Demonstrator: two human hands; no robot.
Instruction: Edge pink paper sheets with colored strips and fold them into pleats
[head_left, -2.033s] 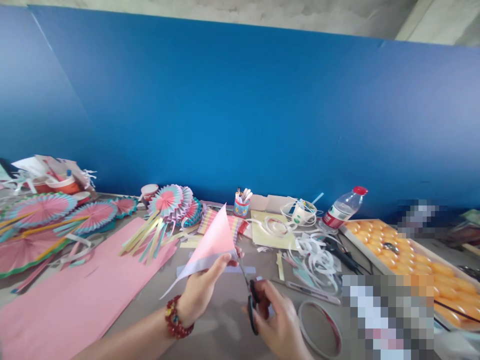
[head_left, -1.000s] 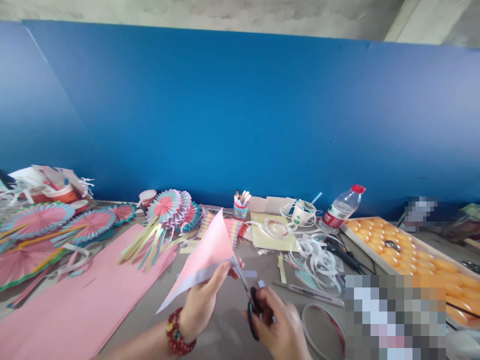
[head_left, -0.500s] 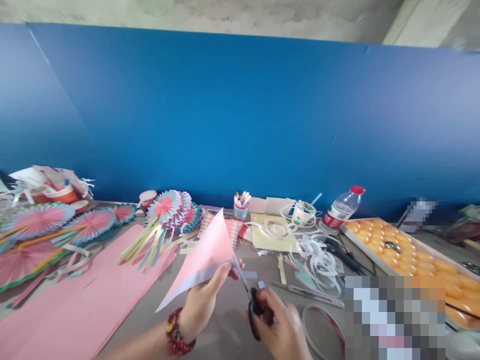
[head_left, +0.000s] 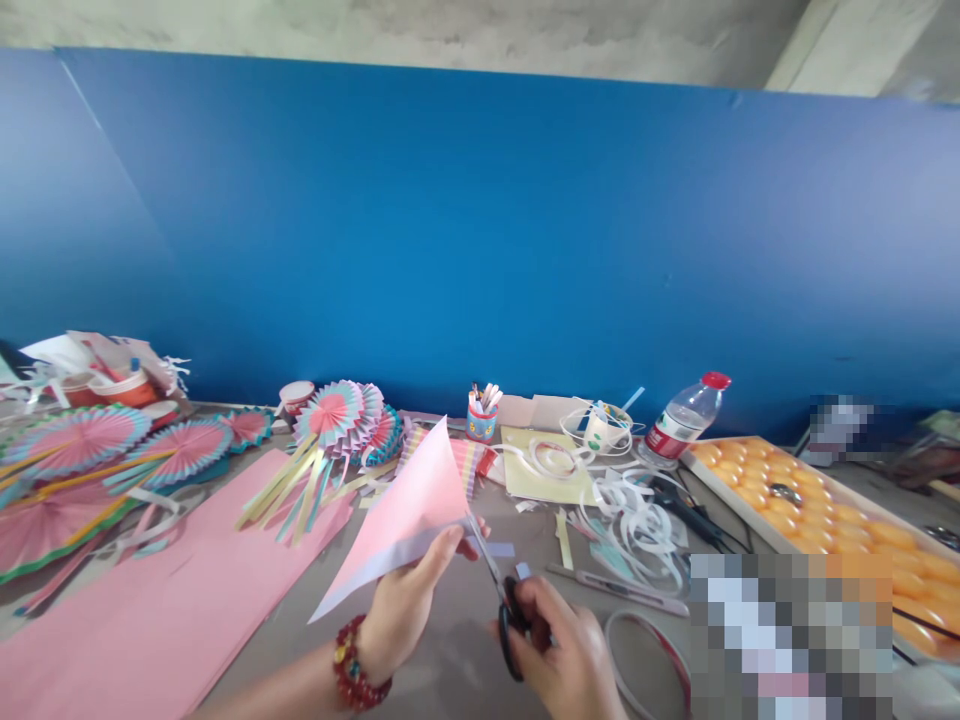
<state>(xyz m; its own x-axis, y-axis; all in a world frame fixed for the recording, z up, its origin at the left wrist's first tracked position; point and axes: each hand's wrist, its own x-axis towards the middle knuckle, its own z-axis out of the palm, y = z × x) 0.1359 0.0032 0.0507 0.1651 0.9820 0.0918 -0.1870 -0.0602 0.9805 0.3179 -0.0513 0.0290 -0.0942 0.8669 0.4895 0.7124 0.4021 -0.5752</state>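
While a pointed sheet of thin pink-and-lilac paper [head_left: 412, 510] is held up above the grey worktop [head_left: 442, 660] by the left hand [head_left: 405, 610], its lower edge pinched in the grip between thumb and fingers, black-handled metal scissors [head_left: 498, 583] are grasped by the right hand [head_left: 566, 650], the grip curled around the handles. The blades are pointed at the paper's lower right corner; whether it is being cut cannot be told. Long pink paper sheets [head_left: 150, 590] are laid flat at left; a slim, pale craft knife [head_left: 630, 589] is set near the right hand.
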